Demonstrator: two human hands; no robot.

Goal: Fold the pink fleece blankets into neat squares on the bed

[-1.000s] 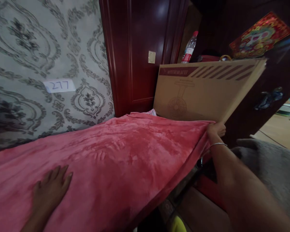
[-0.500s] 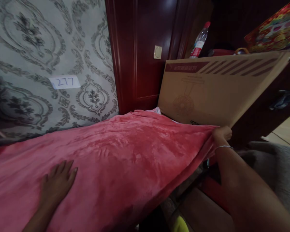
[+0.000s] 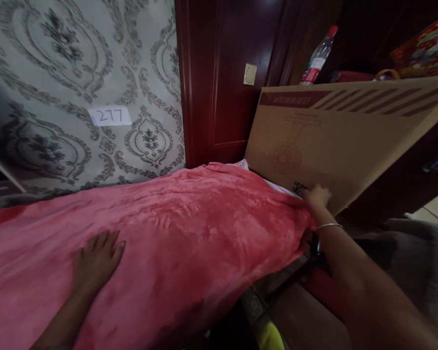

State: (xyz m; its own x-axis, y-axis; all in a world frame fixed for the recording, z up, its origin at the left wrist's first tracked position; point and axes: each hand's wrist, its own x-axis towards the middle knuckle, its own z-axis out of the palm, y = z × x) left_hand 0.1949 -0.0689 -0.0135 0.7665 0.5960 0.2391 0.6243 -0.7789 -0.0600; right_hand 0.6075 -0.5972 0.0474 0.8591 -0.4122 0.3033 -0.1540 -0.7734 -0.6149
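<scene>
A pink plush blanket (image 3: pixel 190 233) covers a long flat surface in front of me, with soft creases across its top. My left hand (image 3: pixel 97 260) lies flat on it at the left, fingers spread. At the right my right hand (image 3: pixel 317 197), a thin silver bangle on the wrist, is closed on the blanket's far right corner. That hand is slightly blurred, and its fingertips are hidden. Just beyond it stands a large cardboard box (image 3: pixel 321 141). A strip of pale cloth (image 3: pixel 282 189) shows between the blanket and the box.
On the box's far side rises a clear bottle (image 3: pixel 317 58) with a red cap. A dark red wooden panel (image 3: pixel 219 87) and a patterned wall with a paper marked 277 (image 3: pixel 111 115) stand behind. Something yellow (image 3: pixel 271 336) shows below, and grey fabric (image 3: pixel 416 272) lies at right.
My right hand has moved left and inward with the blanket corner, and the stretched edge now hangs slacker. The left hand stays flat on the blanket. The view has shifted slightly left.
</scene>
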